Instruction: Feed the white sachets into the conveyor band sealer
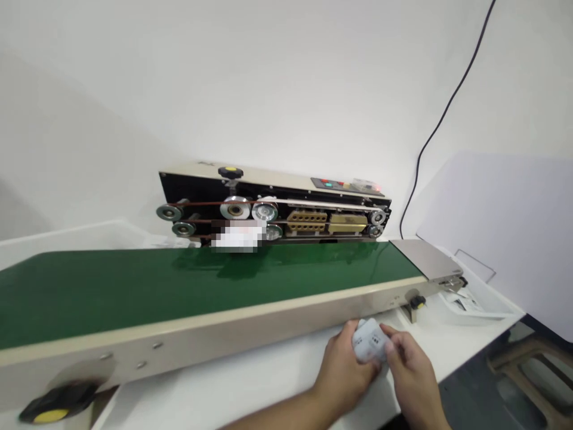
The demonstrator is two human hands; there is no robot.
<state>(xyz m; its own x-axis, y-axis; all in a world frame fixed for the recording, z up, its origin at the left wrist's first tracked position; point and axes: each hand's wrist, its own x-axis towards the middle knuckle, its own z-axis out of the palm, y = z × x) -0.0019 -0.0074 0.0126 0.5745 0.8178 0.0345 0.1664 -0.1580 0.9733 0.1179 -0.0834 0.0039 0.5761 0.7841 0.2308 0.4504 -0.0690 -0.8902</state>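
Observation:
My left hand (347, 367) is closed around a small stack of white packets (370, 339) with dark print, held in front of the conveyor's near side. At the stack's right edge, the thumb and fingers of my right hand (410, 364) pinch the packets. Beyond both hands runs a band sealing machine (275, 203) with metal rollers and brass-coloured blocks. A green conveyor belt (134, 286) lies along its front. By the rollers there is a pale item (237, 237), pixelated, so its kind cannot be made out.
A white tray (487, 307) with several packets stands below the belt's right end. Black knobs with yellow centres (58, 403) stick out from the conveyor frame. A black cable (447, 107) hangs along the wall. A stool (537, 370) is at lower right.

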